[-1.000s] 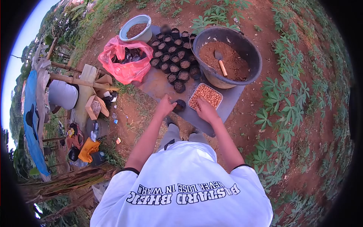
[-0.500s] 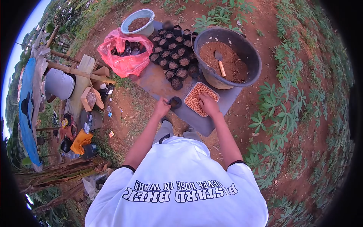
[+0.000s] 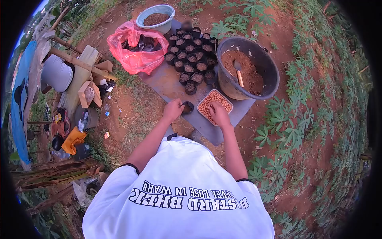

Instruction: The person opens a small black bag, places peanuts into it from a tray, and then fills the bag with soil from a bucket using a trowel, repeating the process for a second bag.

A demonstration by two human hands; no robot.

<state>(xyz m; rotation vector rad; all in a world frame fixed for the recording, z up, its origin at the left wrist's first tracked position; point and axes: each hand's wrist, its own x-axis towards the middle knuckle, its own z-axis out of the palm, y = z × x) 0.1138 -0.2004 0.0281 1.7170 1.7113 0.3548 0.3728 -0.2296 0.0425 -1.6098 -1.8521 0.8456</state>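
Note:
My left hand is closed on the rim of a small black planting bag at the table's near edge. The bag's inside looks dark, and I cannot make out what is in it. To its right, my right hand reaches into a clear square tub of round tan seeds. Its fingers are bent together with the tips down among the seeds, so what they pinch is hidden. Beyond both hands, several black planting bags filled with soil stand upright in a close group.
A large black bucket of soil holds a wooden-handled trowel at the right. Behind are a pink plastic bag and a pale blue basin with soil. All stand on a grey table. Leafy plants grow to the right.
The view has shifted slightly, so the table's things appear a little lower and further right. My left hand still holds the planting bag, and my right hand stays in the seed tub.

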